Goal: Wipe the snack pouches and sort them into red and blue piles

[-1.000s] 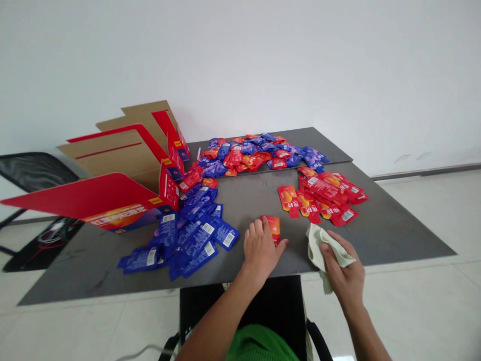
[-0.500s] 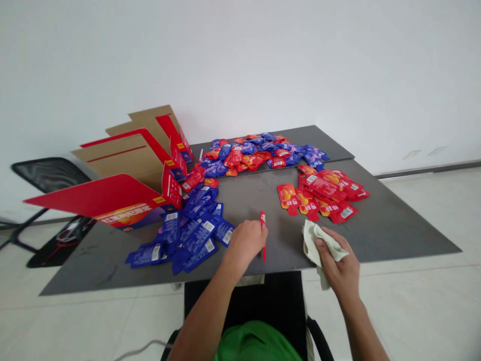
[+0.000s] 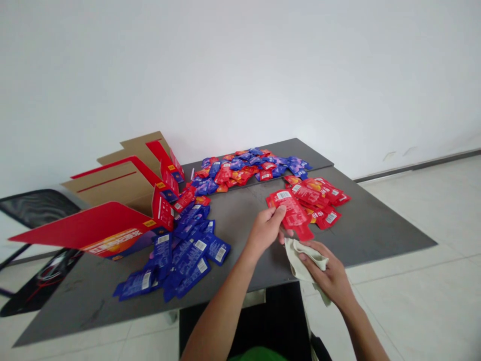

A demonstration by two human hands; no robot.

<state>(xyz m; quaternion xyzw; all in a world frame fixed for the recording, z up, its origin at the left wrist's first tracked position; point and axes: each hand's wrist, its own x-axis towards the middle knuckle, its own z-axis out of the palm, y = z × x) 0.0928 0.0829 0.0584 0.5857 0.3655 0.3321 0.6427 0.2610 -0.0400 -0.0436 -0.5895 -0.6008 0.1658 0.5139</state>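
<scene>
Pinched between thumb and fingers of my left hand (image 3: 267, 227) is a red pouch (image 3: 293, 213), its barcode side facing up. It is held above the dark table, close to the near end of a pile of red pouches (image 3: 319, 195). My right hand (image 3: 330, 273) is closed on a folded pale cloth (image 3: 306, 260), just below and right of the red pouch, by the table's front edge. Left of my left hand lies a spread pile of blue pouches (image 3: 188, 250), flat on the table.
At the left stand several open red cardboard boxes (image 3: 124, 215) with flaps raised. A mixed heap of red and blue pouches (image 3: 240, 168) lies along the back of the grey table (image 3: 240, 210). A black mesh chair (image 3: 37, 205) stands beyond the left edge.
My left hand has moved right and forward with the red pouch, which has turned from edge-on to face up. The cloth stays in my right hand. The camera view has shifted.
</scene>
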